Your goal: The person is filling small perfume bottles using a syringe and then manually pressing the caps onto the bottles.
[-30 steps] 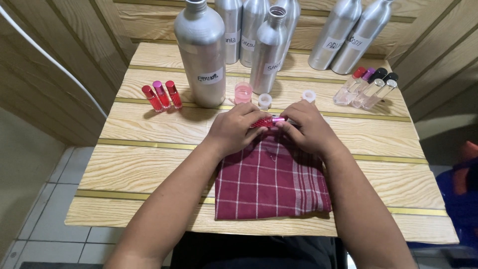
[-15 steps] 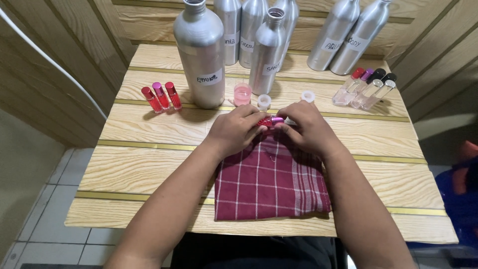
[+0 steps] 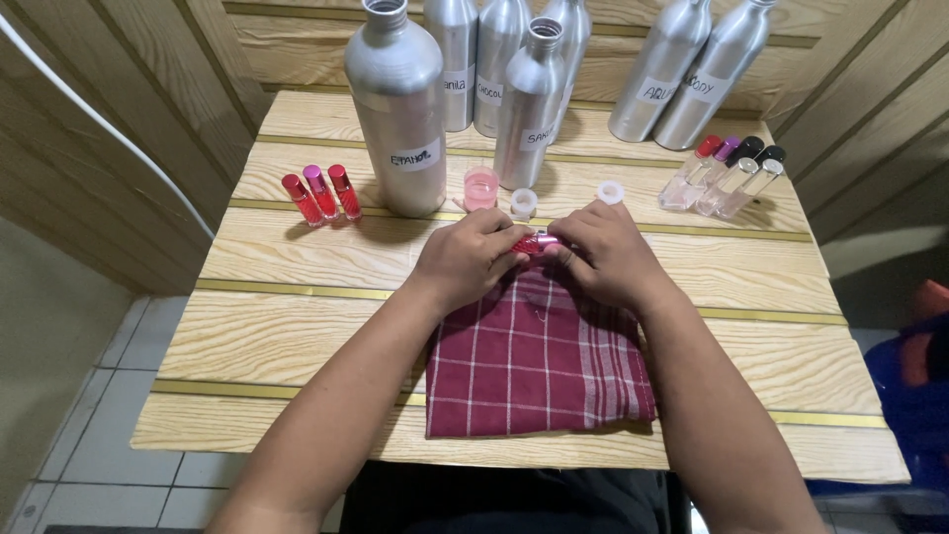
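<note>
Small red glass roller vial point(image 3: 535, 241) looks light, slick, breakable; I pinch its body with my left hand point(image 3: 465, 259), right hand point(image 3: 608, 255) gripping its cap end.

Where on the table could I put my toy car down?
Bare wood lies left of the checked cloth, below the three red vials, and right of the cloth under the clear vials. The back is crowded with silver bottles; both hands fill the middle.

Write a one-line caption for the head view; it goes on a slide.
Both hands, left hand and right hand, hold a small red vial above a maroon checked cloth.
</note>
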